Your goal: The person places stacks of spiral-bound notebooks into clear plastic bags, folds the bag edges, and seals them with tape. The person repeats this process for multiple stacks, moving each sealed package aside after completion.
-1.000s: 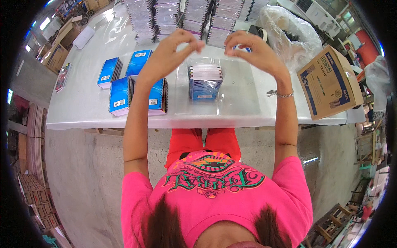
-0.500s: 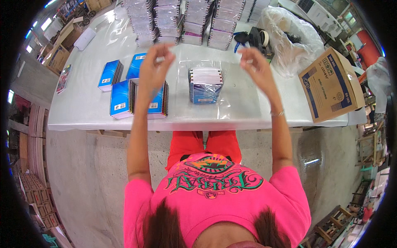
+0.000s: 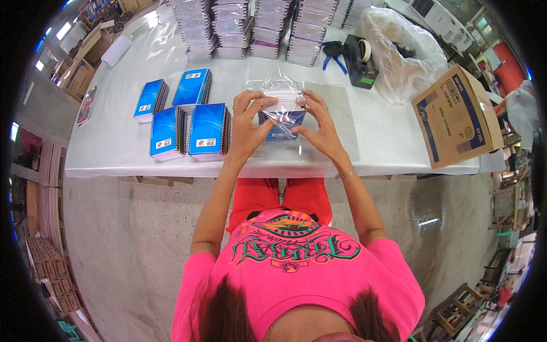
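A bundle of blue-covered notebooks (image 3: pixel 292 117) stands in front of me, white page edges upward, in clear plastic film (image 3: pixel 280 81) that peaks above its far side. My left hand (image 3: pixel 250 124) grips the film at the bundle's left, its fingers curled over the top edge and its thumb on the near side. At the right, my right hand (image 3: pixel 320 122) holds the film the same way, its thumb near the bundle's front. Left of my left hand lie several stacks of blue spiral notebooks (image 3: pixel 206 128).
Wrapped spiral-notebook stacks (image 3: pixel 231 28) line the table's far side. To their right are blue-handled pliers (image 3: pixel 334 54), a black tape dispenser (image 3: pixel 360 65) and a clear plastic bag (image 3: pixel 401 57). A cardboard box (image 3: pixel 456 119) stands at the right edge. Flat plastic sheeting (image 3: pixel 336 142) lies under the bundle.
Both hands have come down and inward from the raised, apart position onto the bundle. The film is now drawn up around its top.
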Tool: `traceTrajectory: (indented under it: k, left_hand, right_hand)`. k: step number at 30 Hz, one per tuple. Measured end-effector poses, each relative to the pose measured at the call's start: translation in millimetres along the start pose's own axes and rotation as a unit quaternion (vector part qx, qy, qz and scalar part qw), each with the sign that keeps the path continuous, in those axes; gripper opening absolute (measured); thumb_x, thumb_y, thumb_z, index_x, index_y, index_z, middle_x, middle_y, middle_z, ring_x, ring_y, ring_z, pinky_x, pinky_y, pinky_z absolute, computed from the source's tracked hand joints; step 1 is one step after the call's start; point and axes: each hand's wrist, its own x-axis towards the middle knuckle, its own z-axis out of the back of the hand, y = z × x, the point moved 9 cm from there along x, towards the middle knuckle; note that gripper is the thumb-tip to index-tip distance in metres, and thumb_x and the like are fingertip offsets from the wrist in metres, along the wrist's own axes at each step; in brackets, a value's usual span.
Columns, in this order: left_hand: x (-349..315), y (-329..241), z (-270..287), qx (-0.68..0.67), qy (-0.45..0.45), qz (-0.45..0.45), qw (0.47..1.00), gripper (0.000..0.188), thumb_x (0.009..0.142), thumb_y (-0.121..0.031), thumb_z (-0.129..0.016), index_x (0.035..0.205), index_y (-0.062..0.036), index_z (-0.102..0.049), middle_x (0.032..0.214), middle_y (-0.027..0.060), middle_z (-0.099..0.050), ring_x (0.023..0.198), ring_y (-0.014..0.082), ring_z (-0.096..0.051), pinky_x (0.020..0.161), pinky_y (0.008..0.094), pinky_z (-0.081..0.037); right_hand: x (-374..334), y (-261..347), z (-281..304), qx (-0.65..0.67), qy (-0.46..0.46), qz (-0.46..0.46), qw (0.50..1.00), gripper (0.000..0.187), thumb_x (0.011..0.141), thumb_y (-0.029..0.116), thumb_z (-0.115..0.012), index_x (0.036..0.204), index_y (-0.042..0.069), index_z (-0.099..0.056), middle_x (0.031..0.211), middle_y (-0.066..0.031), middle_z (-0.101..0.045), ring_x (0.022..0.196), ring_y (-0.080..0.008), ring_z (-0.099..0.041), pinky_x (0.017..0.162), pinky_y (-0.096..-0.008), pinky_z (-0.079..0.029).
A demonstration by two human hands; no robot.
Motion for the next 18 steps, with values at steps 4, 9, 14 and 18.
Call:
traceTrajectory:
  k: [4,9,14,18]
  left_hand:
    - [6,-2,5,-0.057,-0.005,0.044,0.997,0.05,0.067,-0.017,-0.084,0.113,-0.0092,-0.065,0.114,0.0089,-0.06,0.109,0.0276,-0.057,0.092,0.0379,-0.047]
    - [5,0,5,-0.065,-0.012,0.048,0.997,0.051,0.066,-0.017,-0.085,0.113,-0.0084,-0.065,0.113,0.01,-0.061,0.11,0.0276,-0.058,0.092,0.0373,-0.047]
    - [6,-1,3,-0.087,-0.013,0.065,0.994,0.045,0.068,-0.018,-0.084,0.108,-0.0081,-0.066,0.11,0.0101,-0.062,0.107,0.0284,-0.057,0.09,0.038,-0.048]
    - [7,-2,6,-0.072,-0.019,0.032,0.997,0.036,0.068,-0.017,-0.084,0.098,-0.0064,-0.069,0.103,0.009,-0.064,0.102,0.0258,-0.058,0.086,0.0352,-0.048]
  right_hand:
    - [-3,-20,16,0.19,-0.137,-0.04,0.971,0.069,0.069,0.018,-0.084,0.131,0.012,-0.053,0.145,-0.014,-0.037,0.133,-0.031,-0.041,0.108,-0.0416,-0.038]
    - [7,11,-5,-0.069,0.034,0.005,0.997,0.069,0.067,0.015,-0.086,0.127,0.013,-0.052,0.146,-0.0123,-0.037,0.133,-0.0299,-0.041,0.107,-0.0418,-0.039]
    - [4,-3,0,0.083,-0.027,-0.034,0.996,0.067,0.07,0.019,-0.084,0.13,0.012,-0.055,0.144,-0.0146,-0.04,0.134,-0.0299,-0.039,0.109,-0.0416,-0.035]
    - [0,-3,3,0.024,-0.015,-0.001,1.0,0.059,0.072,0.013,-0.08,0.127,0.013,-0.059,0.14,-0.0136,-0.045,0.132,-0.0303,-0.041,0.107,-0.0409,-0.038]
